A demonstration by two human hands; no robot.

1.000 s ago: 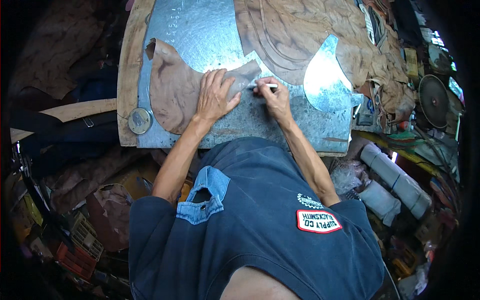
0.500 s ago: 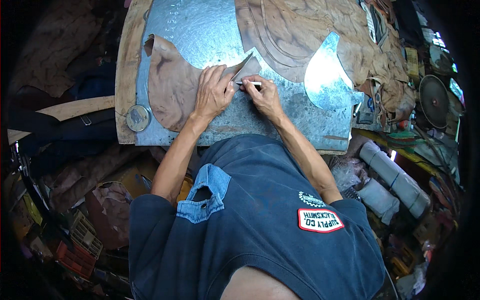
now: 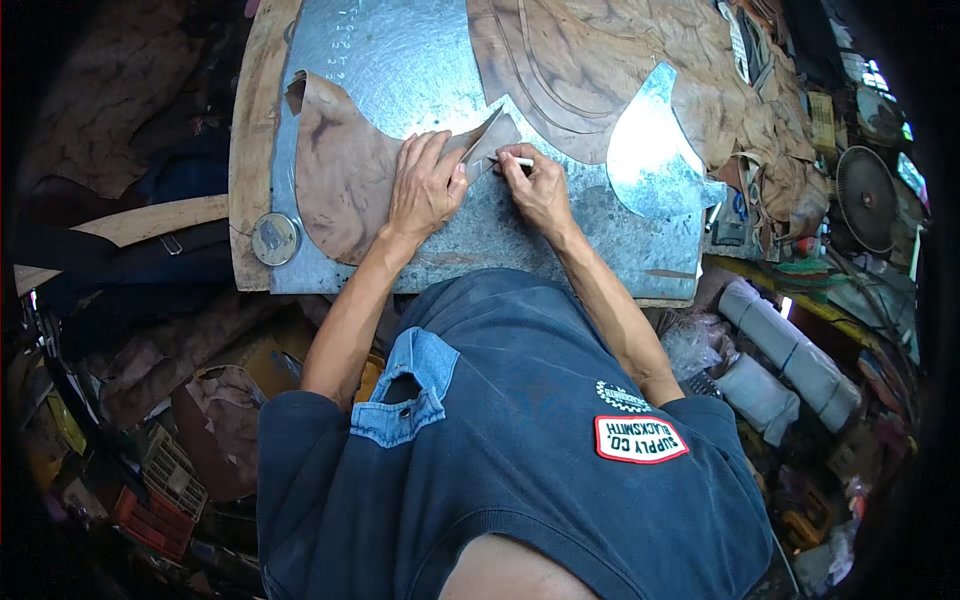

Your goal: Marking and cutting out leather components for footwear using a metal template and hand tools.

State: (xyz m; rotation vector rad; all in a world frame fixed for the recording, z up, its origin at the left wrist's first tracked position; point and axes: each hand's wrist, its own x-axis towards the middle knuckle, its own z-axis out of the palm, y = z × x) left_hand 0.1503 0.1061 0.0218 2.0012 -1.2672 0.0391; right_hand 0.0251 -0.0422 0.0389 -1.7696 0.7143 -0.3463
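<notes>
A brown leather piece (image 3: 345, 185) lies on the metal sheet (image 3: 400, 75), its far left corner curled up. My left hand (image 3: 428, 187) rests palm down on its right part, fingers stretched out and pressing the leather. Beside those fingers, a narrow leather end (image 3: 490, 140) reaches up to a point, with one edge raised. My right hand (image 3: 537, 187) is closed round a slim white pen (image 3: 524, 162). The pen's dark tip is at the right edge of this leather end; whether it touches is too small to tell.
Right of my hands lies a shiny curved metal template (image 3: 650, 145). A large leather hide (image 3: 590, 50) with thin strips covers the far side. A round tin (image 3: 275, 239) stands at the near left corner, by the wooden table edge (image 3: 250, 200). Wrapped rolls (image 3: 785, 345) lie lower right.
My right hand has shifted slightly right and away from me with the pen, drawing off from my left thumb. My left hand and the leather stay in place.
</notes>
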